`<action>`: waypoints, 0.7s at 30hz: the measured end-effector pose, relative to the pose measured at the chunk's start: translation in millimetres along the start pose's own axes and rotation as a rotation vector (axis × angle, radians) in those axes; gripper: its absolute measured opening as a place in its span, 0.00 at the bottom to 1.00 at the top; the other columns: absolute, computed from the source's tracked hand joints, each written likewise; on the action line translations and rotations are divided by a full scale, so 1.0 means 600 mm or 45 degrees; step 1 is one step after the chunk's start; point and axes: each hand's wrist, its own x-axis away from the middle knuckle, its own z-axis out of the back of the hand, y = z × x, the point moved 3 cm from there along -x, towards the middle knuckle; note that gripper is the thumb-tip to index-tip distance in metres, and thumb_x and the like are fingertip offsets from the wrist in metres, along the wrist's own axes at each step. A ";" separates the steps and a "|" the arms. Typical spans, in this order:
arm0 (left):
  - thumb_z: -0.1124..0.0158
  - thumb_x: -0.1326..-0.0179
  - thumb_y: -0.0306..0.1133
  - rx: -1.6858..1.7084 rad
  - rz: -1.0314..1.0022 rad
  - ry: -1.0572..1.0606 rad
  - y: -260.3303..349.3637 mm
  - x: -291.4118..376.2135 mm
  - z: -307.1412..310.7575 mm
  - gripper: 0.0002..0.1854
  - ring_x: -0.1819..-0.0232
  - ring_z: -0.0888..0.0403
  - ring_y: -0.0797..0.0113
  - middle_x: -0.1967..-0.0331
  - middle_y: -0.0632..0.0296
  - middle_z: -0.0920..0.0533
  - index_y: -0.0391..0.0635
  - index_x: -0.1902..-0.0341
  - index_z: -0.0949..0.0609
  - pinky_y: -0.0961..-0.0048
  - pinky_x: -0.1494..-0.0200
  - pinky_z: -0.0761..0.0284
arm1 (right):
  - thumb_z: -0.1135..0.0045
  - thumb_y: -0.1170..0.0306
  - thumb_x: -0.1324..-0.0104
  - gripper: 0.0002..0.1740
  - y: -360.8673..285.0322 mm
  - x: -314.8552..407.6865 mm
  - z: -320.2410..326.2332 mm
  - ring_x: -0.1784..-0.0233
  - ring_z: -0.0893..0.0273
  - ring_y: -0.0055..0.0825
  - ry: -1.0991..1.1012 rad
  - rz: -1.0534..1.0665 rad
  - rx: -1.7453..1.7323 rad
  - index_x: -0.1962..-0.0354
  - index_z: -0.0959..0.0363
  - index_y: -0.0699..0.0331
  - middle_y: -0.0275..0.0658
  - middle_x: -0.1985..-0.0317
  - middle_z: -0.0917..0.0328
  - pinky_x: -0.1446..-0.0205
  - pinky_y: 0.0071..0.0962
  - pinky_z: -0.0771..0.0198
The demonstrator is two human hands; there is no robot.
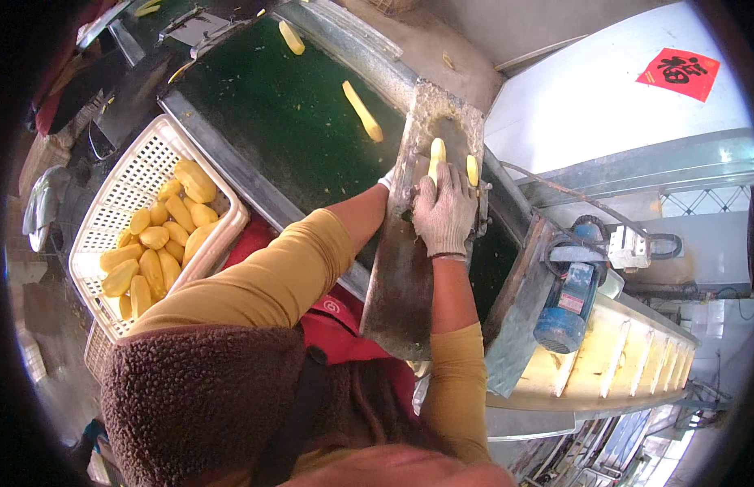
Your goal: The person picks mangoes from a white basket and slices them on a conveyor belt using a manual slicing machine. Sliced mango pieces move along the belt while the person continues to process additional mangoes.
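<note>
My right hand (447, 210), in a pale knitted glove, rests on a worn metal plate (401, 292) that lies across the belt. Its thumb and forefinger hold the lower end of a peeled yellow vegetable piece (437, 158), whose tip points away from me. A smaller yellow piece (472, 170) lies just right of the fingertips. My left hand (386, 179) reaches the plate's left edge; only a bit of its white glove shows and the fingers are hidden beneath or behind the plate. Two long yellow pieces (362, 112) (291, 38) lie on the dark green conveyor belt (261, 122).
A white plastic basket (109, 225) of peeled yellow vegetables stands left of the belt, whose metal side rail (231, 158) runs between. A blue electric motor (566, 310) and cables are at the right, beside a yellowish ribbed conveyor (602, 359). Another yellow piece (448, 60) lies on the floor.
</note>
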 end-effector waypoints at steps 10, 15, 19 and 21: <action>0.27 0.23 0.58 -0.670 -0.412 0.405 0.205 0.213 -0.048 0.28 0.57 0.11 0.58 0.53 0.56 0.12 0.48 0.36 0.19 0.54 0.55 0.12 | 0.35 0.68 0.33 0.24 0.031 0.276 0.168 0.40 0.17 0.65 -0.113 -0.376 -0.027 0.43 0.16 0.72 0.59 0.44 0.14 0.37 0.58 0.18; 0.22 0.28 0.51 -0.257 -0.167 -0.428 0.086 0.382 -0.165 0.32 0.46 0.07 0.58 0.44 0.58 0.09 0.47 0.28 0.19 0.59 0.38 0.10 | 0.38 0.79 0.26 0.39 -0.073 0.247 0.129 0.38 0.15 0.34 0.049 -1.034 -1.698 0.18 0.34 0.69 0.48 0.32 0.18 0.41 0.34 0.16; 0.20 0.28 0.51 -0.902 -0.472 -0.446 -0.020 0.436 -0.208 0.56 0.16 0.30 0.59 0.15 0.50 0.28 0.43 0.07 0.42 0.60 0.14 0.33 | 0.38 0.81 0.27 0.41 -0.177 0.207 0.136 0.44 0.16 0.29 0.320 -0.801 -1.899 0.18 0.37 0.74 0.46 0.31 0.20 0.44 0.29 0.17; 0.25 0.23 0.49 -1.218 -0.730 -0.454 -0.008 0.454 -0.200 0.57 0.06 0.54 0.58 0.05 0.49 0.49 0.38 0.06 0.50 0.59 0.07 0.57 | 0.37 0.80 0.28 0.38 -0.170 0.238 0.168 0.43 0.14 0.34 0.231 -1.012 -1.720 0.21 0.31 0.73 0.50 0.32 0.18 0.40 0.33 0.16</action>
